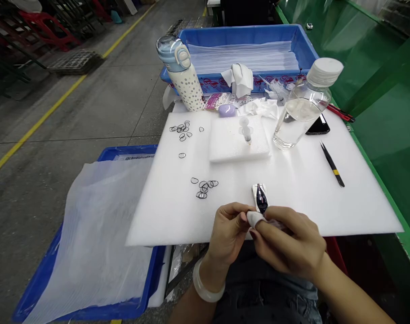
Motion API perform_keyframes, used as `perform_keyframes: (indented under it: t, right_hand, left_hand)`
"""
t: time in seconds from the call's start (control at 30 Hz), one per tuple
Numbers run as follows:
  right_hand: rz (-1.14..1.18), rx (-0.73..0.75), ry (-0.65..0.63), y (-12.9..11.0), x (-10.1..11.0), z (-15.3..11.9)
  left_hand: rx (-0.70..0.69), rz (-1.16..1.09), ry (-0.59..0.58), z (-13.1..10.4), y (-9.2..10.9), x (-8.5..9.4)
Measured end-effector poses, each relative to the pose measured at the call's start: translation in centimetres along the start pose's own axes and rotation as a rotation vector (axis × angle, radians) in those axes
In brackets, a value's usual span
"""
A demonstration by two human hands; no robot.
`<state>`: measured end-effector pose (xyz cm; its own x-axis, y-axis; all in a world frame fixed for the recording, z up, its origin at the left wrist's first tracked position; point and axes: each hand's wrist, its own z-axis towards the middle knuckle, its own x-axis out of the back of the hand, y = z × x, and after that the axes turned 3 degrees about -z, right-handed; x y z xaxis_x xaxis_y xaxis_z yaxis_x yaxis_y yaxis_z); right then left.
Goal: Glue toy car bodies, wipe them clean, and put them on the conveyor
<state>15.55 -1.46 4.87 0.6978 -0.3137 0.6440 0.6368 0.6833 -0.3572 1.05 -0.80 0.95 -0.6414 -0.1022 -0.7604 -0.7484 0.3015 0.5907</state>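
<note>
Close together at the board's front edge, both my hands are closed in front of me. My left hand (227,231) pinches with thumb and forefinger at something too small to make out, perhaps hidden by the fingers. A white cloth (255,218) is wrapped over a fingertip of my right hand (292,240), its fingers bent around it and touching the left fingertips. Just beyond them lies a small white piece with a glossy dark pointed shape (260,198). Several thin black rings (203,188) lie to the left, and another group of black rings (182,128) lies farther back.
On the white foam board (302,198) sits a foam block (232,150) with a small syringe (246,132). Behind stand a dotted bottle (188,85), a clear bottle (294,117) and a blue crate (245,33). Tweezers (332,165) lie right; a blue tray (151,279) sits lower left.
</note>
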Motion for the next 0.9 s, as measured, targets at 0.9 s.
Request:
perform_keyframes:
  t: [0.9]
  right_hand:
    - [0.16, -0.526, -0.031, 4.2, -0.4, -2.1]
  left_hand:
    - [-1.023, 1.45, -0.108, 0.3, 0.1, 0.7]
